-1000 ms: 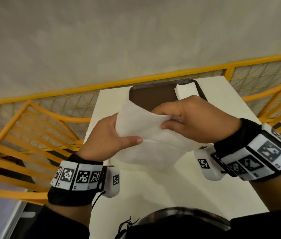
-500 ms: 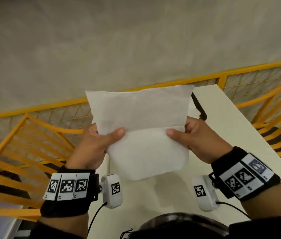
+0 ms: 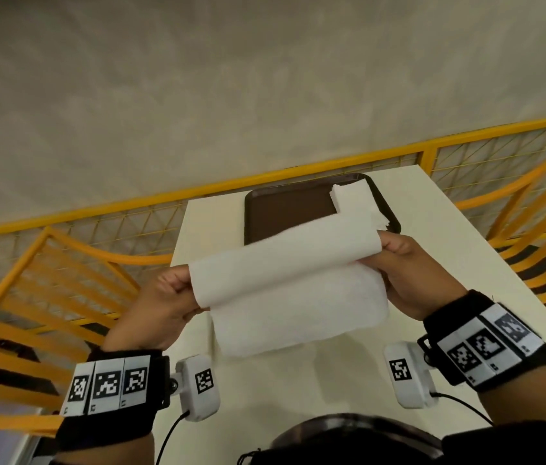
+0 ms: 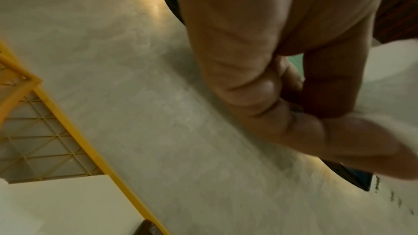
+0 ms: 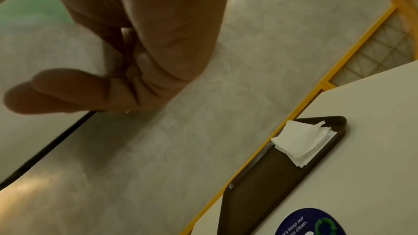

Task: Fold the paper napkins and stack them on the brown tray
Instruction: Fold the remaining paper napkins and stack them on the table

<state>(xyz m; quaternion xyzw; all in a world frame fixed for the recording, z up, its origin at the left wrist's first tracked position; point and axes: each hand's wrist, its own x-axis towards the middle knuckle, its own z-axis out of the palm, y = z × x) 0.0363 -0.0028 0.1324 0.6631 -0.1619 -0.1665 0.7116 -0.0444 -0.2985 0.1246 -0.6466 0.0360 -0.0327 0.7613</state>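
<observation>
I hold a white paper napkin (image 3: 291, 290) in the air above the white table (image 3: 432, 236), its upper half curled over toward me. My left hand (image 3: 177, 297) pinches its left edge and my right hand (image 3: 399, 263) pinches its right edge. Behind the napkin lies the brown tray (image 3: 285, 213) at the table's far end, with a stack of folded napkins (image 3: 355, 203) in its right corner. The right wrist view shows that stack of folded napkins (image 5: 303, 142) on the brown tray (image 5: 260, 185). In the left wrist view my fingers (image 4: 305, 128) curl against the napkin (image 4: 389, 87).
A yellow mesh railing (image 3: 130, 209) runs along the table's far and left sides, with more railing (image 3: 516, 182) at the right. A blue round sticker (image 5: 309, 222) lies on the table near the tray. The floor beyond is pale grey.
The napkin's upper half, upright half a second ago, has folded down toward me. Both hands have dropped lower and the tray shows again behind the napkin.
</observation>
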